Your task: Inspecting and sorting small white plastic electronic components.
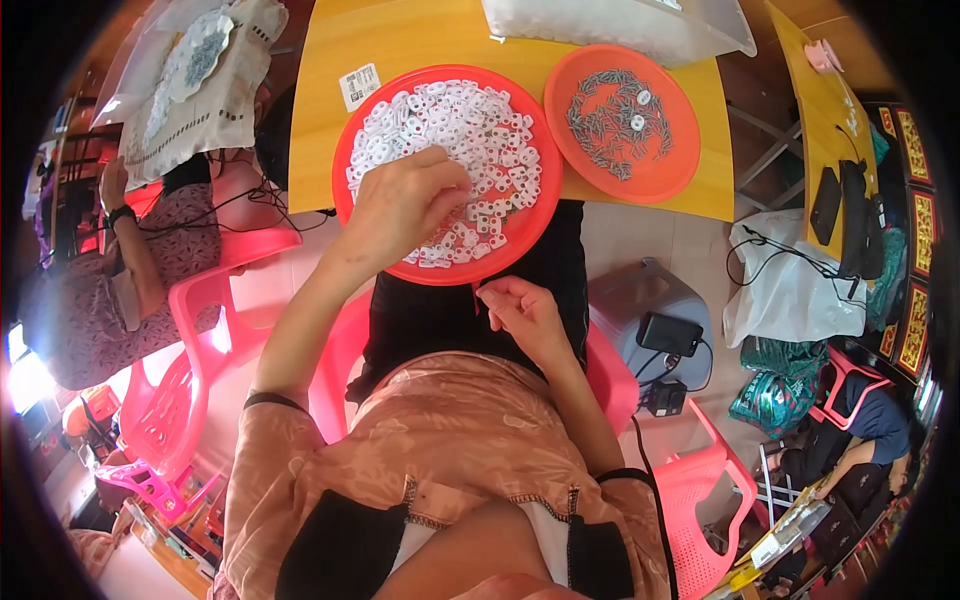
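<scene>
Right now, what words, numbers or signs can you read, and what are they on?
None can be read clearly.
White label on the yellow table, by the red tray: print too small.
Red-and-gold panels at right: too blurred to tell if writing.
Teal bags: markings blurred.

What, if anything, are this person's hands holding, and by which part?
It cannot be told: the left hand is over the white pieces, the right hand near the red tray; any hold is unclear.

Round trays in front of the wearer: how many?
2: red tray beneath the left hand; orange tray to the red one's right. None looks hidden.
</scene>
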The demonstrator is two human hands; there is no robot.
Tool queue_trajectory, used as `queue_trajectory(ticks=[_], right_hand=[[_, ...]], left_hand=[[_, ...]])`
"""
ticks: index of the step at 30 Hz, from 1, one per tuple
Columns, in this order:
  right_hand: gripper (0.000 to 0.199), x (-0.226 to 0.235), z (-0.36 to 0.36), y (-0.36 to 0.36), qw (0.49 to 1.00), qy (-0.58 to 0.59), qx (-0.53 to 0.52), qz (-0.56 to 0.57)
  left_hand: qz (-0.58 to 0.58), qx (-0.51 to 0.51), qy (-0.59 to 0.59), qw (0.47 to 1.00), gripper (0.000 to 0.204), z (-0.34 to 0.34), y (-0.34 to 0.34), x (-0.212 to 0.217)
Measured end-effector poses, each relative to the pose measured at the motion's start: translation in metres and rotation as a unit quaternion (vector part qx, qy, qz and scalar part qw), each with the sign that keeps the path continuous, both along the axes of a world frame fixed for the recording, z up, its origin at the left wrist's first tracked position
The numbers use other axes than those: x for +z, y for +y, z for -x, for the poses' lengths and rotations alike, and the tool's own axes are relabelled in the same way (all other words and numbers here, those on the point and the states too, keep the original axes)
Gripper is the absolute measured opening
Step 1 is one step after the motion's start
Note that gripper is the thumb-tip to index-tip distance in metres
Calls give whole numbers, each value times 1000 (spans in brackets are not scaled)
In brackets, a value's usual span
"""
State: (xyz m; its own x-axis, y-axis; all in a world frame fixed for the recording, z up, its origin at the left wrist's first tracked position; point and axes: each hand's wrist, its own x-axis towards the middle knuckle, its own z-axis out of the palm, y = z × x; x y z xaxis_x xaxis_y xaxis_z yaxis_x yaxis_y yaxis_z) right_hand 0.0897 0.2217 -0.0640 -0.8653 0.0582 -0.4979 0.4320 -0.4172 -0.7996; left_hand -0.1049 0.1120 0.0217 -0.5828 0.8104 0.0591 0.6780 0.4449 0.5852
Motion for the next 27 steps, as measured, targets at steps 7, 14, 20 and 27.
queue_trajectory(ticks=[7,14,20,27], right_hand=[[18,2,-2,1,1000,1,5,-4],[18,2,-3,0,1000,4,14,-5],[19,5,-3,0,1000,7,18,-8],[19,4,-4,-2,999,-6,34,-18]], left_hand=[[33,-48,91,994,7,-5,17,-14],[64,-40,81,994,7,-3,17,-12],[25,-19,107,994,8,-8,9,-11],[37,13,91,995,9,-1,2,-2]])
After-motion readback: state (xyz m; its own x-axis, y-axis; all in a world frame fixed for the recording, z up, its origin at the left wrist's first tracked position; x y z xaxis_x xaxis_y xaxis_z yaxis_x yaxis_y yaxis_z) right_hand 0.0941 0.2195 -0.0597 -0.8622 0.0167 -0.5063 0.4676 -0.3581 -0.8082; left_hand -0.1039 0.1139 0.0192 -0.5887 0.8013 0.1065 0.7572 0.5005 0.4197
